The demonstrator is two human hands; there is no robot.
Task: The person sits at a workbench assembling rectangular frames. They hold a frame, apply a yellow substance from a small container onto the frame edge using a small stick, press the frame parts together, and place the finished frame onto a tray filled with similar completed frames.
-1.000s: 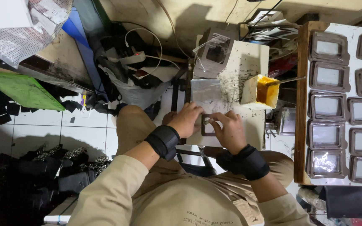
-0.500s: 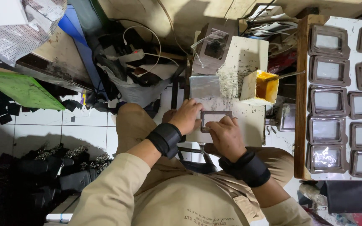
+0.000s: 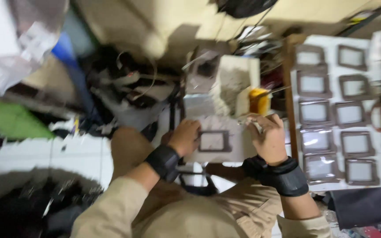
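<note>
A person seated over a small white work slab (image 3: 239, 152) pinned a dark rectangular frame (image 3: 213, 141) flat with the left hand (image 3: 185, 137), fingers closed down on its left edge. The right hand (image 3: 267, 139), just right of the frame and apart from it, pinched a thin tool (image 3: 248, 122), too blurred to identify, near a yellow pot (image 3: 259, 101) at the slab's far side. On a white board (image 3: 375, 88) to the right lay rows of similar frames (image 3: 314, 112), apparently finished pieces set out, which suggested the batch was well along. The frame under the hand looked to be the one in progress, not yet added to the rows.
</note>
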